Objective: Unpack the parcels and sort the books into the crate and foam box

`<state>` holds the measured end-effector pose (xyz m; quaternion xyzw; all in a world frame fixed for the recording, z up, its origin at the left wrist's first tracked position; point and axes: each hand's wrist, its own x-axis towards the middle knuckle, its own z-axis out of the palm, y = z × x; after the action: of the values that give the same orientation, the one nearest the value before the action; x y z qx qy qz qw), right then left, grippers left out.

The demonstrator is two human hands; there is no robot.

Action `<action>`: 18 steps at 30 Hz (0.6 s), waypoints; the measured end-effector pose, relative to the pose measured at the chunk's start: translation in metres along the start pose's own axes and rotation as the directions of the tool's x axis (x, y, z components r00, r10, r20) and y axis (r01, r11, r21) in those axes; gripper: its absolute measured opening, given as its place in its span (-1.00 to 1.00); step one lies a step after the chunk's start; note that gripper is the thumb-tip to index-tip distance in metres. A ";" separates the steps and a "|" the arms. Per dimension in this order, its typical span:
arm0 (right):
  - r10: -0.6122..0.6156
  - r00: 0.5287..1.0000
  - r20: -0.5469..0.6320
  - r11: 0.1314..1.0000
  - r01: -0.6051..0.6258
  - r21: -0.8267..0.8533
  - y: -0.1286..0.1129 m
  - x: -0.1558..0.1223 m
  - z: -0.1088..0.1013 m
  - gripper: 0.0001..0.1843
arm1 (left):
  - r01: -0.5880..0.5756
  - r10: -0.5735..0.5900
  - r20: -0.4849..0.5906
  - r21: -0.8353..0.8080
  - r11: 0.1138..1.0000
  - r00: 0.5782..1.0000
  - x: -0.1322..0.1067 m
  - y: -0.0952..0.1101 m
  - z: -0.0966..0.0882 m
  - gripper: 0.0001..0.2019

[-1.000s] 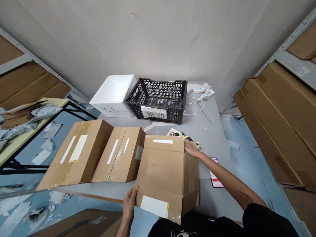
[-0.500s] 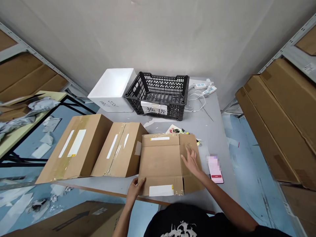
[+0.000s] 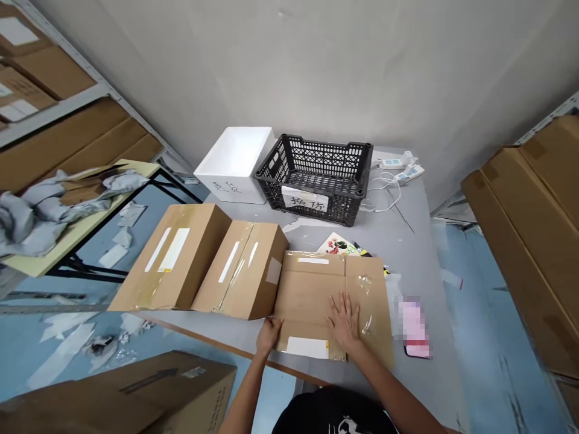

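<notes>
My right hand (image 3: 344, 322) lies palm down on the opened, flattened cardboard carton (image 3: 312, 301), its fingers (image 3: 342, 304) spread apart on the flap. My left hand (image 3: 269, 335) is at the carton's near edge, fingers (image 3: 274, 325) close together against it; I cannot tell whether they grip. The carton lies on the counter (image 3: 407, 253), just beside a taped carton (image 3: 244, 271), with a black plastic crate (image 3: 312, 181) and white foam box (image 3: 235, 163) beyond.

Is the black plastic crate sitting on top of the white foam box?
No, the black plastic crate stands on the table beside the white foam box, not on it.
</notes>
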<state>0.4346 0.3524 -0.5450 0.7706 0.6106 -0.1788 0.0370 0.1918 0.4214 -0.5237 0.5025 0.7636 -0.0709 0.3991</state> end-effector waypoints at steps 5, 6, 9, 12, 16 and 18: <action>0.007 0.998 0.067 0.999 -0.005 -0.034 -0.006 -0.006 -0.009 -0.35 | 0.067 -0.052 -0.107 0.143 0.987 0.993 -0.030 0.001 -0.019 -0.61; 0.015 0.996 0.085 0.999 -0.012 -0.031 -0.007 -0.005 -0.016 -0.36 | 0.068 -0.047 -0.128 0.163 0.984 0.991 -0.041 0.000 -0.029 -0.66; 0.009 0.997 0.078 0.996 -0.016 0.085 -0.020 0.005 -0.045 -0.44 | 0.089 -0.048 -0.192 0.212 0.973 0.980 -0.074 -0.008 -0.076 -0.74; -0.067 0.998 0.017 0.906 0.054 0.421 -0.059 0.030 -0.076 -0.40 | 0.031 0.107 -0.466 0.278 0.960 0.879 -0.091 -0.007 -0.141 -0.64; -0.120 0.993 0.013 0.612 0.063 0.788 -0.136 0.070 -0.095 -0.23 | -0.209 0.402 -0.622 0.361 0.909 0.672 -0.061 0.028 -0.205 -0.66; -0.126 0.992 -0.018 0.568 0.087 0.818 -0.169 0.084 -0.095 -0.16 | -0.231 0.438 -0.583 0.397 0.888 0.684 -0.034 0.050 -0.219 -0.63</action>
<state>0.3110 0.4989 -0.4554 0.6588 0.5037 -0.4579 -0.3202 0.1213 0.5332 -0.3389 0.6801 0.7287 0.0735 0.0317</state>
